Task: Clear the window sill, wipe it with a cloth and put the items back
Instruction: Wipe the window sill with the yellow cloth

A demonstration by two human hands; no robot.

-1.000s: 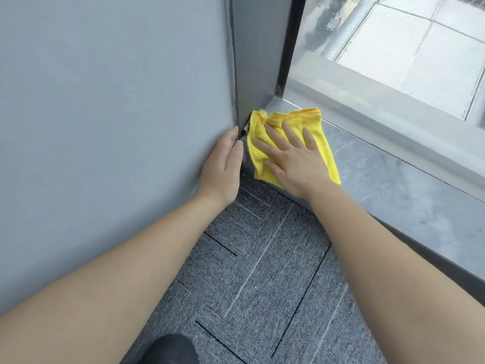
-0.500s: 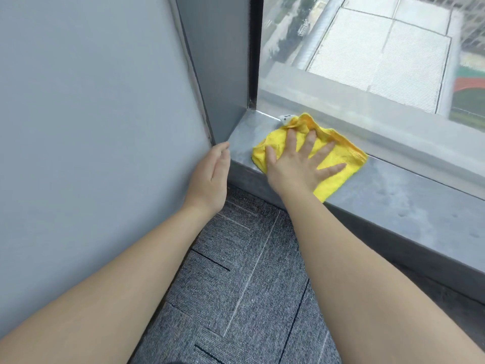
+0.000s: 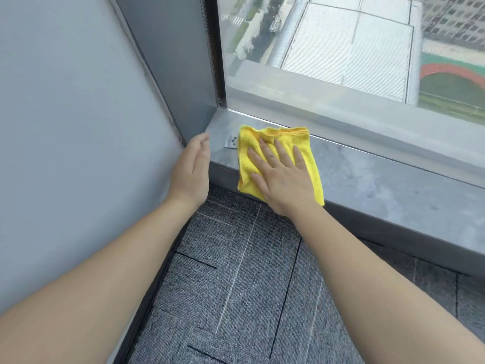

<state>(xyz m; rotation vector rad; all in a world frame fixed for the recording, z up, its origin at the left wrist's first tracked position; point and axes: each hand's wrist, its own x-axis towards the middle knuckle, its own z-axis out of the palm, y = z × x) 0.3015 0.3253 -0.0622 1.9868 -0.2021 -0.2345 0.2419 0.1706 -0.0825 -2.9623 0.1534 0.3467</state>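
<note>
Four straight, spread fingers (image 3: 280, 153) of the right hand (image 3: 284, 179) are pressing flat on the yellow cloth (image 3: 307, 151), which is lying on the grey window sill (image 3: 380, 179) near its left corner, its lower edge draping over the front. The left hand (image 3: 193, 169), fingers straight and together, is resting against the grey wall (image 3: 78, 127) beside the sill's end. A small white tag (image 3: 231, 142) is poking out at the cloth's left edge.

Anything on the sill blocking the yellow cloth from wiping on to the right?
Nothing visible. The right hand presses flat on the yellow cloth near the sill's left end; the window sill to its right shows only smudges. The one item, a small white tag, lies left of the cloth.
</note>
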